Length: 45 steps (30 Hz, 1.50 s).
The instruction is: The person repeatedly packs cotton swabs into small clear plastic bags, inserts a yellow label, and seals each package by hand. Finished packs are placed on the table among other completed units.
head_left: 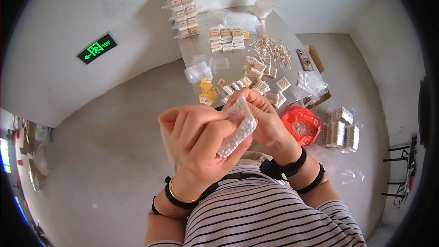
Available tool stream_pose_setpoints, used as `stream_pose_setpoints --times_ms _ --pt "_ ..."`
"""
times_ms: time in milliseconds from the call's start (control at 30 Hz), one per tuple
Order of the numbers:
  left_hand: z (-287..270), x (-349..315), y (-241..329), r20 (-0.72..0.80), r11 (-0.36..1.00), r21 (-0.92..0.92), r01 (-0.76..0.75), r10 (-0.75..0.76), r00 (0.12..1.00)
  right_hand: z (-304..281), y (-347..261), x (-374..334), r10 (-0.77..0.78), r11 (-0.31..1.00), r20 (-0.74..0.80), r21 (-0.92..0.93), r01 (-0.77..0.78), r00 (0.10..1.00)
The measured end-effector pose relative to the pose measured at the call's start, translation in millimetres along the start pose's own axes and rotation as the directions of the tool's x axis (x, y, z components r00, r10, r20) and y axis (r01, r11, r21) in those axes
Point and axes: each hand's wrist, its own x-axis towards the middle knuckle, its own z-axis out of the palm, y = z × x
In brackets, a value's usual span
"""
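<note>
Between my two hands is a small clear pack of cotton swabs (pixel 238 136), its white cotton tips facing up toward me. My left hand (pixel 199 132) is closed round the pack's near side, thumb on its upper part. At the pack's far end the fingers of my right hand (pixel 260 114) pinch it; what exactly they grip there is partly hidden. Just beyond my hands, bundles of cotton swabs (pixel 260 87) lie at the table's near edge. Yellow paper cards (pixel 208 92) lie to their left.
On the metal table (pixel 194 48) are a pile of loose swabs (pixel 274 50), rows of packed swabs (pixel 226 40), stacked bagged packs (pixel 184 16), clear bags (pixel 199 72) and a phone (pixel 305 60). A red plastic bag (pixel 302 126) and stacked swab packs (pixel 340 130) sit right, below table height.
</note>
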Motion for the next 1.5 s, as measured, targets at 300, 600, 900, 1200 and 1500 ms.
stream_pose_setpoints --times_ms 300,600,900,1200,1500 --pt "8 -5 -5 -0.103 0.991 -0.116 0.066 -0.078 0.992 6 1 -5 0.006 1.0 -0.088 -0.021 -0.008 0.996" --pt "-1 -6 -3 -0.019 0.995 -0.097 -0.006 0.004 1.0 4 -5 -7 0.042 0.998 -0.087 0.052 -0.038 0.995" --pt "-3 2 -11 0.037 0.978 -0.203 -0.05 0.059 0.998 2 -10 -7 0.105 0.994 -0.089 0.038 -0.102 0.99" --pt "16 -20 -30 0.036 0.917 -0.159 0.366 -0.365 0.93 1 -3 1 -0.124 0.971 -0.267 -0.232 0.061 0.956" --pt "71 -96 -86 0.496 0.155 -0.639 0.754 -0.666 0.557 -31 32 1 -0.291 0.5 -0.322 -0.854 -0.144 0.901"
